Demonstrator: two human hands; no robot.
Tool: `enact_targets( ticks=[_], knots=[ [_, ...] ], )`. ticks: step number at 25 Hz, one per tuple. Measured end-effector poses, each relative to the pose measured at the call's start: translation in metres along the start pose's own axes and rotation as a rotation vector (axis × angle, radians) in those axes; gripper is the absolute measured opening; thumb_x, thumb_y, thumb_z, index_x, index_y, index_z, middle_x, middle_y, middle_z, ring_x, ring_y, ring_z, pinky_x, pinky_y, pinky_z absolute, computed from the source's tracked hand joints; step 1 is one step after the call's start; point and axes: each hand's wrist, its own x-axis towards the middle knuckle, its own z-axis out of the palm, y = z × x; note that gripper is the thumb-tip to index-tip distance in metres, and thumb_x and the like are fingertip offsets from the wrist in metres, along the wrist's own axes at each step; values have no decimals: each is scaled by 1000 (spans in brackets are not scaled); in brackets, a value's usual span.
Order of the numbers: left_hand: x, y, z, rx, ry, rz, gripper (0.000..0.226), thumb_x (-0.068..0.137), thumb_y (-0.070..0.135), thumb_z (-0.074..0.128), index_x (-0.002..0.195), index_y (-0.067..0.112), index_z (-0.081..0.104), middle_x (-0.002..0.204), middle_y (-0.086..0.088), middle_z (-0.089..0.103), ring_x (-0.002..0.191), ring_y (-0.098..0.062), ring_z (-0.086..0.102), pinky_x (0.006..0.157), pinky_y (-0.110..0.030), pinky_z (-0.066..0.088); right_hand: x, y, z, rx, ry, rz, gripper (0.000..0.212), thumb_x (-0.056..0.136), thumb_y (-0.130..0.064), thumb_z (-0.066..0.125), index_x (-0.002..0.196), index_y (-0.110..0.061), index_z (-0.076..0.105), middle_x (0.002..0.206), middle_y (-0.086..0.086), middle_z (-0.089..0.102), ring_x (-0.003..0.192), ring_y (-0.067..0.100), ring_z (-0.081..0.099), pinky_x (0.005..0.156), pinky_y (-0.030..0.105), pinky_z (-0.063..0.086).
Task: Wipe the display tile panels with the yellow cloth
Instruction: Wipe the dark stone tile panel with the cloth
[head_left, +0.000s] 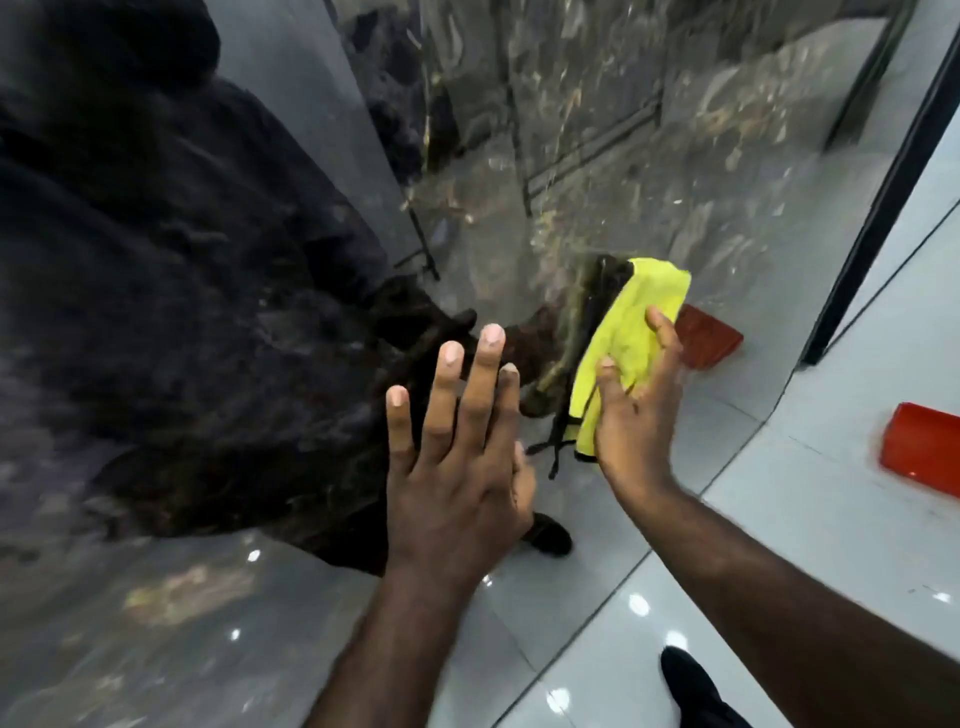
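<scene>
R hand (636, 410) lies spread and flat, thumb and fingers straight, pushing the yellow cloth (634, 322) onto the glossy dark tile panel (597, 156). It pinches nothing; the cloth is held by pressure only. The cloth sits low on the panel, towards its R edge and not far above the floor line. It is folded into a pad, w/ the top corner sticking out past the fingertips and a dark-trimmed bottom edge showing under the palm.

For a good stroke, probably:
- Spread pressure over the whole palm, not just the fingertips, so the pad doesn't skid out or bunch.
- Overlap passes and run each one right to the panel's edge.
- Tuck in the loose top corner, since it likely drags w/o wiping.

L hand (457, 457) is also flat on the panel, just beside the cloth hand, fingers straight and slightly fanned, apparently bracing. Bare skin on a surface this shiny prob. leaves prints, so that patch wants a pass once the hand lifts.

The gloss mirrors the person, the hands and the room, so streaks are hard to judge head-on.

Pale shiny floor (779, 493) runs along the R side, w/ a red block (922, 447) on it, well apart from the hands, and a dark shoe (691, 686) at the bottom.
</scene>
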Motion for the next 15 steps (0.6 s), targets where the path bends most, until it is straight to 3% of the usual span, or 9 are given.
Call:
enact_targets(
  ticks=[1,2,6,7,10,13,15],
  knots=[
    [4,6,5,14,0,13,66,97,32,60,160,15,55,178,-4,28,167,-29,16,136,-57,-2,7,21,1,60,63,270,67,96,-24,63,158,-21,39,155,6,45,143,22,46,122,35,36],
    [8,12,9,16,-1,34,67,97,31,61,161,14,53,178,-3,28,167,-28,17,136,-56,-3,8,33,-1,86,95,402,71,92,-31,59,159,-20,37,154,6,48,142,26,49,121,39,38],
    [23,31,37,45,-36,143,68,98,33,61,162,14,52,177,-1,33,165,-23,22,137,-54,-1,-11,79,-20,-3,-70,105,59,102,-19,59,156,-8,36,153,-1,42,141,19,46,119,28,33],
    [23,32,44,98,-34,176,69,97,33,62,163,15,51,175,0,36,164,-22,25,136,-54,2,-4,95,-22,-10,-75,199,59,103,-16,59,156,-9,35,154,0,42,142,23,46,120,32,34],
    [18,33,58,256,-2,255,71,95,39,64,162,17,53,170,1,46,159,-22,35,132,-53,14,20,135,-15,-10,-24,753,63,104,-10,56,161,-18,30,154,13,50,139,37,53,116,49,43],
    [17,36,62,269,25,254,68,94,41,67,158,18,59,166,2,51,157,-25,39,130,-54,18,10,155,-22,-37,-80,744,62,103,-25,59,159,-27,31,152,10,55,129,33,60,109,49,49],
    [15,37,61,263,28,240,69,92,42,69,157,18,60,165,1,52,158,-28,38,132,-55,15,2,164,-28,-7,-83,872,58,103,-20,61,154,-31,35,140,7,62,114,29,62,101,45,52]
  ],
)
